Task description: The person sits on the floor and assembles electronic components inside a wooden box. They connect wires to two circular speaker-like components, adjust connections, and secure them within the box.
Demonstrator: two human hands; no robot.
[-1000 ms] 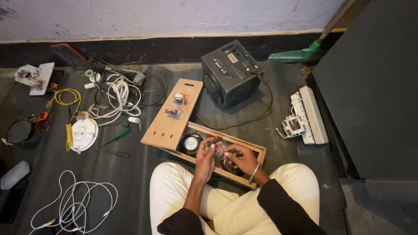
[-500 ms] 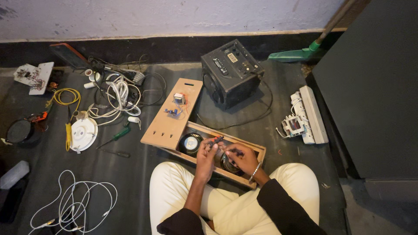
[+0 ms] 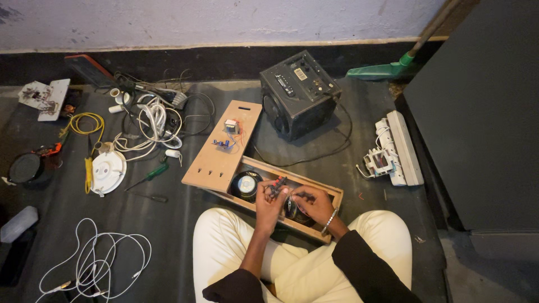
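Over the long wooden box point(image 3: 314, 188), lying slantwise left to right, left hand point(image 3: 269, 203) pinching red-handled pliers point(image 3: 275, 185), right hand point(image 3: 314, 203) curled, grip unclear.

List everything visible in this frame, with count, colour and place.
Wooden speaker box: one, tan, open, before the knees.
Speaker cone: one, black, inside the box.
Back panel: one, tan, small parts mounted, left of the box.
Black speaker cabinet: one, near the wall.
Power strip: one, white, opened, right.
Screwdriver: one, green handle, left floor.
White cables: bottom left.
Left hand: over the box, holding a small tool.
Right hand: over the box, bracelet on wrist.
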